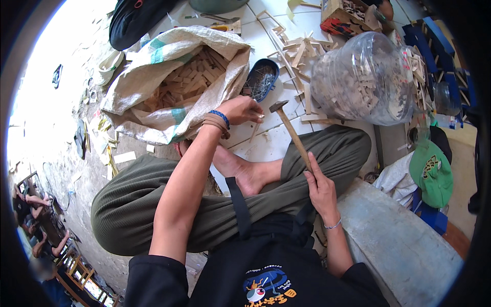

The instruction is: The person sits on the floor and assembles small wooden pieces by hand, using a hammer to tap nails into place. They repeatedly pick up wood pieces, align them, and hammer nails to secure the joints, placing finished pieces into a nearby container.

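My right hand (322, 189) is wrapped round the wooden handle of a hammer (293, 134), its metal head tilted up and away above the tiles. Out in front, my left hand (242, 110) has its fingers pinched together. Something small and pale shows at its fingertips, too little to make out. Just beyond that hand lies a blue oval dish (276, 77) holding many thin metal nails (261, 79). To its left, a white woven sack (138, 84) gapes around small wooden blocks (192, 77).
A large clear plastic jug (358, 77) of wood pieces lies on its side at right. Behind the dish are piled wooden strips (302, 51). A grey bench (399, 240) and green cap (432, 173) are at right. My crossed legs frame the white tiles (266, 146).
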Action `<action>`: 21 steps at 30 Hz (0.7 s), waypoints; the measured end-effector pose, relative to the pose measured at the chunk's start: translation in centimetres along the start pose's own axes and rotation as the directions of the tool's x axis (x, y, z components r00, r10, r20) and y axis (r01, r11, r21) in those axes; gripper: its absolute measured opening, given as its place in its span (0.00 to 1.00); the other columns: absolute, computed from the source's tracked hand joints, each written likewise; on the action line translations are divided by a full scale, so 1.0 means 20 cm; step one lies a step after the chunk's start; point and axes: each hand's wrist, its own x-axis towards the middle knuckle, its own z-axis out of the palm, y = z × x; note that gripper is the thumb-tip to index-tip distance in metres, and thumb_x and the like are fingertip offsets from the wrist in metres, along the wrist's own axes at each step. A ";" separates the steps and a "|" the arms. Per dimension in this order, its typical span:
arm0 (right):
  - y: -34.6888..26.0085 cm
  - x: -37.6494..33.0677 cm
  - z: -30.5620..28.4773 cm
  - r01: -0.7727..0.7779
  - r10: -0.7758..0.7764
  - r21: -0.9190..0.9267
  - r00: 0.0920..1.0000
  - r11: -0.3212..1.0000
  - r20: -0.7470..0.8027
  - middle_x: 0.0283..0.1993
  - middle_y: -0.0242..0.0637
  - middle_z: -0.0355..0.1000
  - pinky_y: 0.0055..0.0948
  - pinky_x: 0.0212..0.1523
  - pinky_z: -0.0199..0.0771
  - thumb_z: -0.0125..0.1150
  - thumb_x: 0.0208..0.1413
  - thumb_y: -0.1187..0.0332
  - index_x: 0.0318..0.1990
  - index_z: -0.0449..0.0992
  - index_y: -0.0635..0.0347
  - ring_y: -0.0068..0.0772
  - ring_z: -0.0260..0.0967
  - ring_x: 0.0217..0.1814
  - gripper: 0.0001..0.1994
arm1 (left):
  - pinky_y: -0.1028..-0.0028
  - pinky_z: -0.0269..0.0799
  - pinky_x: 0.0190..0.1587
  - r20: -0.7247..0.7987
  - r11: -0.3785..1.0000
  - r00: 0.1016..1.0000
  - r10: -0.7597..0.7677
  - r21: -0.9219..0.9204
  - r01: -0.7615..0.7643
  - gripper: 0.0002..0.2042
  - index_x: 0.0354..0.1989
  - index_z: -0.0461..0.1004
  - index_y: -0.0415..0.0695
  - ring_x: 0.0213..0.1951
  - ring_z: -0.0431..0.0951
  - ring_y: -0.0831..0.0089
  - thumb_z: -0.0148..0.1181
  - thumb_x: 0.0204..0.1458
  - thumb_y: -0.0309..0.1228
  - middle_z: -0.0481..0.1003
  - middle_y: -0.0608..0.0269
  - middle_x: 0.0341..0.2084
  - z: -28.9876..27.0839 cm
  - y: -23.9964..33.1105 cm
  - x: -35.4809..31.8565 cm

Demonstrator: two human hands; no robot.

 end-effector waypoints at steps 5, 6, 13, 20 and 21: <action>-0.02 -0.07 0.02 0.006 -0.004 -0.029 0.998 1.000 0.059 0.36 0.53 0.77 0.44 0.38 0.77 0.61 0.69 0.71 0.76 0.65 0.36 0.56 0.77 0.35 0.30 | 0.62 0.77 0.52 0.017 0.997 1.000 -0.016 -0.070 0.017 0.24 0.53 0.82 0.36 0.46 0.84 0.52 0.70 0.58 0.44 0.84 0.44 0.45 0.08 -0.05 -0.03; -0.02 -0.08 0.02 0.004 -0.001 -0.041 0.998 0.999 0.065 0.37 0.53 0.78 0.45 0.38 0.77 0.61 0.69 0.71 0.76 0.64 0.37 0.56 0.77 0.36 0.30 | 0.62 0.77 0.51 0.014 0.995 1.000 -0.024 -0.093 0.025 0.24 0.53 0.82 0.35 0.46 0.84 0.52 0.70 0.58 0.44 0.84 0.44 0.44 0.10 -0.05 -0.04; -0.08 -0.14 0.06 -0.039 0.030 0.096 0.995 0.995 0.097 0.41 0.56 0.78 0.46 0.40 0.78 0.59 0.69 0.72 0.76 0.64 0.37 0.61 0.78 0.40 0.30 | 0.66 0.78 0.42 0.111 0.953 0.981 -0.159 -0.241 0.182 0.19 0.48 0.83 0.38 0.37 0.85 0.66 0.68 0.60 0.43 0.86 0.52 0.36 0.25 -0.02 -0.14; -0.09 -0.15 0.04 -0.152 0.140 0.099 0.983 0.983 0.118 0.41 0.57 0.78 0.42 0.41 0.78 0.59 0.70 0.70 0.76 0.64 0.37 0.57 0.79 0.40 0.29 | 0.63 0.78 0.44 -0.175 0.996 0.984 -0.037 -0.086 0.022 0.21 0.49 0.82 0.37 0.40 0.86 0.57 0.69 0.60 0.44 0.85 0.49 0.38 0.21 0.00 -0.11; -0.09 -0.15 0.04 -0.104 0.097 0.097 0.992 0.990 0.075 0.41 0.57 0.78 0.41 0.41 0.78 0.59 0.70 0.70 0.76 0.64 0.37 0.57 0.79 0.39 0.29 | 0.62 0.78 0.45 -0.205 0.996 0.978 -0.027 -0.084 0.010 0.20 0.49 0.82 0.37 0.42 0.85 0.54 0.69 0.60 0.43 0.84 0.47 0.38 0.22 0.01 -0.11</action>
